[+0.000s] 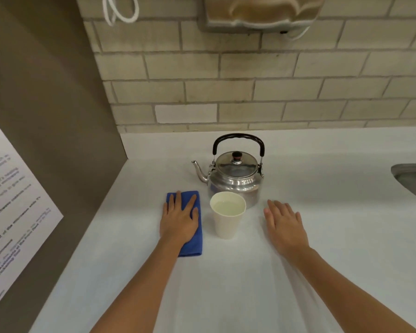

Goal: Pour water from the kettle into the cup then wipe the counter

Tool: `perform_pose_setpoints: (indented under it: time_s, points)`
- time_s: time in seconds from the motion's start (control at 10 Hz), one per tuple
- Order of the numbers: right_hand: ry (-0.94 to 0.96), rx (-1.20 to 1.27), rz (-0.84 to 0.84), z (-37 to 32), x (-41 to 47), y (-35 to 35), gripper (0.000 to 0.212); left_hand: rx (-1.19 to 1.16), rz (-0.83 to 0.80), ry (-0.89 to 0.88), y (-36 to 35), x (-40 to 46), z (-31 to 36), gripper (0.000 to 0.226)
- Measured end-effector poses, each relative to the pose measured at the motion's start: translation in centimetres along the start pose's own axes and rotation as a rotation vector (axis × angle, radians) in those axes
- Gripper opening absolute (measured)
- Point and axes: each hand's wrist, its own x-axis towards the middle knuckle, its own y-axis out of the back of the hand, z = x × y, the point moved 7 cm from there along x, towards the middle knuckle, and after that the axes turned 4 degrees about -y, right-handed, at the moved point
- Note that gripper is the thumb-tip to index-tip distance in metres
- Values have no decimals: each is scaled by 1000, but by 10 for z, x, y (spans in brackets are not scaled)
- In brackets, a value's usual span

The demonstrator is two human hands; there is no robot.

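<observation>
A shiny metal kettle (235,179) with a black handle stands upright on the white counter (226,284), spout pointing left. Just in front of it stands a white paper cup (228,218) with water inside. Left of the cup lies a folded blue cloth (194,243). My left hand (179,218) rests flat on top of the cloth, fingers spread. My right hand (285,224) lies flat on the bare counter to the right of the cup, fingers apart, holding nothing.
A brown side panel (46,116) with a printed paper sheet (12,207) walls off the left. A brick wall (250,80) runs along the back, with a wall-mounted dispenser (262,13) above. The corner of a steel sink (413,179) shows at the right edge.
</observation>
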Motion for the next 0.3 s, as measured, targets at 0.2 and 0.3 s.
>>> perform_pose_setpoints:
  time_s: [0.2, 0.3]
  points:
    - [-12, -12, -62, 1, 0, 7, 49, 38, -14, 0, 0, 5, 0, 52]
    - [8, -34, -25, -3, 5, 18, 50, -4, 14, 62, 9, 0, -3, 52]
